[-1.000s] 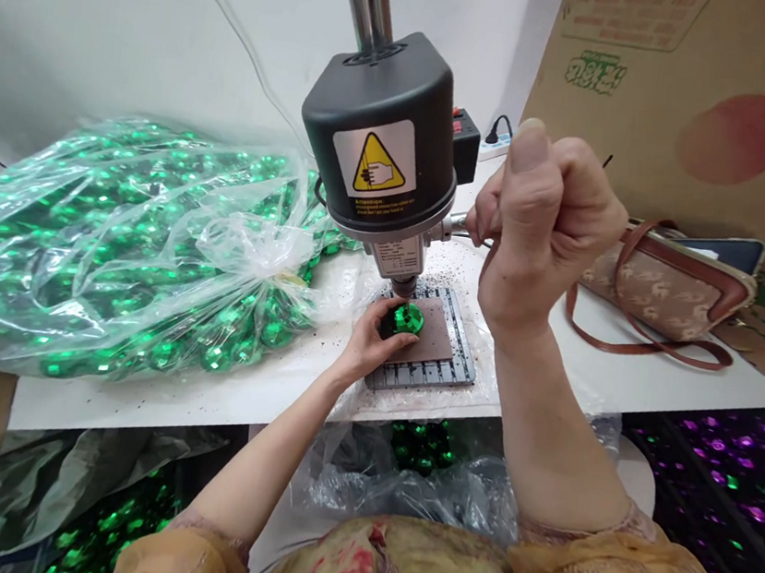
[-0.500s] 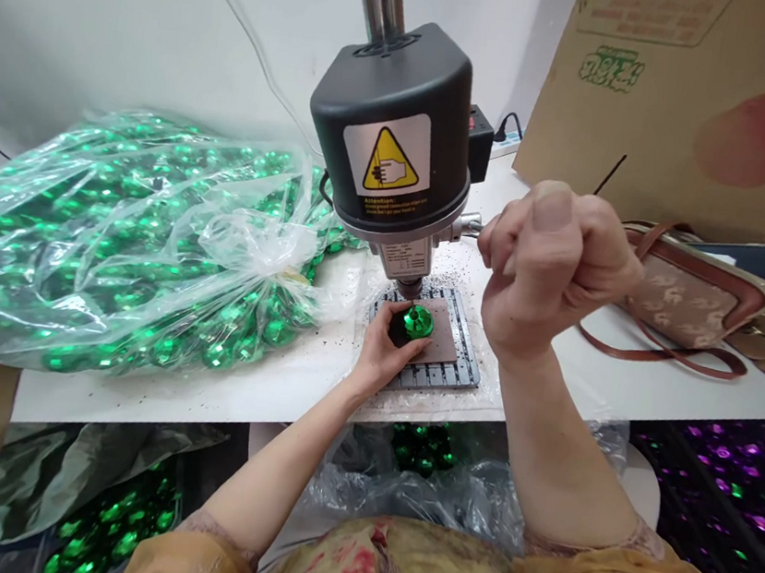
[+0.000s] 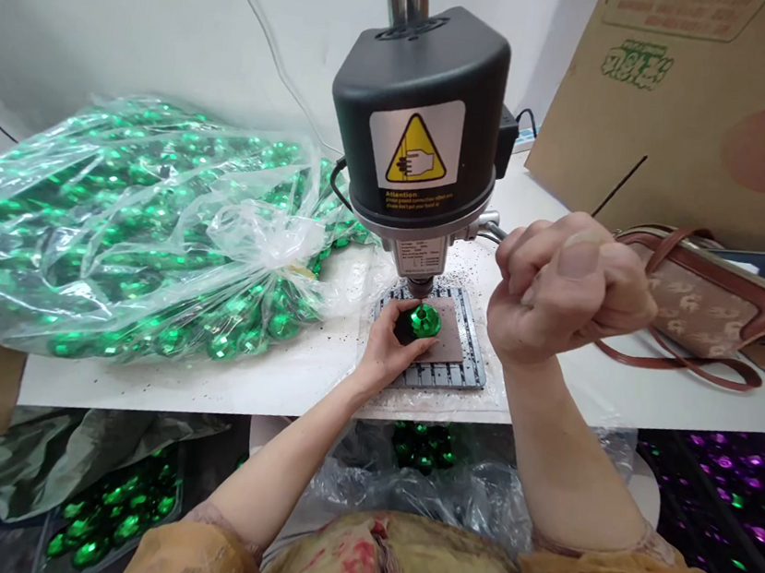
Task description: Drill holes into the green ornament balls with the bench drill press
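My left hand (image 3: 390, 341) pinches a shiny green faceted ball (image 3: 426, 321) between thumb and fingers. The ball rests on a flat brownish pad (image 3: 450, 332) over the slotted metal base (image 3: 471, 362) of a small bench drill press (image 3: 416, 123). Just above the ball sits the drill's chuck (image 3: 419, 284); whether the bit touches the ball cannot be made out. My right hand (image 3: 567, 291) is closed in a fist around the drill press's feed lever (image 3: 491, 230), whose grip is hidden inside the fingers.
A tied clear plastic bag (image 3: 138, 229) full of green balls covers the table's left side. To the right are a handbag (image 3: 717, 290) and a large cardboard box (image 3: 682, 119). More green balls (image 3: 110, 513) lie below the table's edge, with dark shavings scattered around the base.
My right hand has come down a little with the lever, relative to the drill press. My left hand keeps its hold on the ball. The camera view has shifted slightly.
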Action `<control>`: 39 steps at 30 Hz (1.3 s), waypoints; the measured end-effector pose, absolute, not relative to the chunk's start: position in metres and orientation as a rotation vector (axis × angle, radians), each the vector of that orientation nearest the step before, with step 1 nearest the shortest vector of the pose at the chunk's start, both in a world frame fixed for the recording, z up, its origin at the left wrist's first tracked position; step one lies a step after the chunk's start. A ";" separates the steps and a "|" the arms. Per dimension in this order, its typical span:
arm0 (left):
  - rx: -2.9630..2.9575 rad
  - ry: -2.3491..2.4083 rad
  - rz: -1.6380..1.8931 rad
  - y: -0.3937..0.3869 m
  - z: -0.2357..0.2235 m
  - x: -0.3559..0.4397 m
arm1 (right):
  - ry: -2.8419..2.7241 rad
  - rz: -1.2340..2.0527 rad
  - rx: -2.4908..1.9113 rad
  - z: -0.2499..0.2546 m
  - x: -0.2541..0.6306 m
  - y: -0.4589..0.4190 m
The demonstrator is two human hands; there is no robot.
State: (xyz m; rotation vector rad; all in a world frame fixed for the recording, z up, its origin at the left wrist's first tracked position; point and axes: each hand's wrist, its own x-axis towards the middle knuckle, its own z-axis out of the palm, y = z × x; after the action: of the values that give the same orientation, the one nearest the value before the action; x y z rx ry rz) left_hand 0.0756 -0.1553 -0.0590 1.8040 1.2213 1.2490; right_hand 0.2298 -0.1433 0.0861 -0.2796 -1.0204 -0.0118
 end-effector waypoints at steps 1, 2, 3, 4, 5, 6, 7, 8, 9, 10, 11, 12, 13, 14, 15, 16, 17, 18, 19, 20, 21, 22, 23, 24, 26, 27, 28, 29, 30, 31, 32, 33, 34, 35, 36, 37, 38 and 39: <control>1.805 1.227 1.250 -0.155 -0.059 0.076 | -1.027 -0.011 -0.271 0.085 0.230 -0.143; 1.806 1.232 1.251 -0.155 -0.059 0.076 | -1.037 -0.015 -0.256 0.083 0.230 -0.143; 1.807 1.236 1.252 -0.155 -0.060 0.076 | -1.047 -0.018 -0.239 0.082 0.231 -0.143; 1.806 1.240 1.254 -0.155 -0.060 0.076 | -1.058 -0.022 -0.224 0.081 0.231 -0.143; 1.805 1.245 1.256 -0.154 -0.060 0.076 | -1.066 -0.029 -0.213 0.080 0.231 -0.143; 1.803 1.248 1.258 -0.154 -0.061 0.076 | -1.070 -0.039 -0.207 0.080 0.230 -0.142; 1.800 1.250 1.260 -0.154 -0.061 0.076 | -1.069 -0.053 -0.206 0.079 0.230 -0.142; 1.798 1.251 1.261 -0.154 -0.061 0.076 | -1.068 -0.068 -0.207 0.079 0.230 -0.142; 1.797 1.249 1.262 -0.154 -0.061 0.076 | -1.066 -0.085 -0.205 0.079 0.230 -0.142; 1.798 1.246 1.261 -0.154 -0.061 0.076 | -1.065 -0.098 -0.202 0.079 0.230 -0.141; 1.801 1.240 1.261 -0.154 -0.061 0.076 | -1.064 -0.102 -0.197 0.079 0.230 -0.141; 1.804 1.235 1.261 -0.154 -0.061 0.076 | -1.061 -0.101 -0.190 0.078 0.230 -0.141; 1.807 1.230 1.262 -0.154 -0.061 0.076 | -1.060 -0.095 -0.187 0.077 0.230 -0.141; 1.809 1.225 1.263 -0.154 -0.060 0.076 | -1.062 -0.090 -0.184 0.076 0.230 -0.141; 1.810 1.220 1.266 -0.154 -0.060 0.076 | -1.064 -0.086 -0.184 0.073 0.231 -0.141; 1.811 1.217 1.270 -0.155 -0.059 0.076 | -1.073 -0.087 -0.185 0.071 0.231 -0.142; 1.810 1.216 1.275 -0.155 -0.059 0.076 | -1.084 -0.090 -0.187 0.067 0.231 -0.142; 1.808 1.217 1.280 -0.155 -0.059 0.077 | -1.093 -0.093 -0.188 0.064 0.231 -0.143; 1.804 1.221 1.283 -0.155 -0.060 0.077 | -1.100 -0.093 -0.187 0.062 0.231 -0.144; 1.798 1.225 1.285 -0.155 -0.060 0.077 | -1.096 -0.090 -0.185 0.061 0.231 -0.144; 1.793 1.228 1.283 -0.155 -0.060 0.077 | -1.086 -0.079 -0.192 0.063 0.231 -0.145; 1.787 1.233 1.278 -0.154 -0.060 0.078 | -1.064 -0.061 -0.207 0.066 0.230 -0.146; 1.784 1.242 1.271 -0.154 -0.059 0.078 | -1.041 -0.032 -0.232 0.072 0.229 -0.146; 1.785 1.260 1.265 -0.154 -0.058 0.079 | -1.012 0.004 -0.267 0.080 0.229 -0.147; 1.806 1.315 1.269 -0.155 -0.054 0.080 | -0.991 0.102 -0.356 0.100 0.229 -0.147; 1.826 1.353 1.285 -0.159 -0.052 0.080 | -0.976 0.140 -0.383 0.110 0.229 -0.147; 1.855 1.391 1.308 -0.165 -0.049 0.080 | -0.976 0.224 -0.439 0.119 0.229 -0.146; 1.897 1.418 1.326 -0.173 -0.047 0.079 | -0.986 0.259 -0.471 0.127 0.230 -0.146; 1.956 1.423 1.328 -0.185 -0.046 0.078 | -0.987 0.271 -0.483 0.132 0.231 -0.145; 2.037 1.395 1.302 -0.199 -0.047 0.076 | -0.988 0.277 -0.493 0.135 0.232 -0.145; 2.142 1.328 1.247 -0.214 -0.048 0.074 | -0.987 0.269 -0.494 0.136 0.233 -0.144; 2.267 1.222 1.170 -0.231 -0.051 0.071 | -0.984 0.260 -0.494 0.136 0.233 -0.144; 2.401 1.100 1.084 -0.246 -0.054 0.068 | -0.980 0.254 -0.497 0.134 0.234 -0.143; 2.528 0.987 1.013 -0.258 -0.058 0.065 | -0.978 0.250 -0.497 0.133 0.234 -0.143; 2.632 0.882 0.965 -0.267 -0.061 0.061 | -0.974 0.247 -0.491 0.132 0.233 -0.143; 2.707 0.800 0.951 -0.269 -0.063 0.056 | -0.970 0.242 -0.480 0.131 0.233 -0.143; 2.744 0.752 0.974 -0.266 -0.062 0.050 | -0.965 0.239 -0.467 0.130 0.233 -0.143; 2.742 0.745 1.019 -0.255 -0.060 0.044 | -0.962 0.239 -0.454 0.130 0.232 -0.143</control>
State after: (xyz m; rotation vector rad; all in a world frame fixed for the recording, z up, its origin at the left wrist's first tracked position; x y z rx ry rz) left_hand 0.0441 -0.2549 -0.0603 2.7422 0.7447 1.0186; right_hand 0.2320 -0.1431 0.1301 -0.4537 -0.9622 0.2386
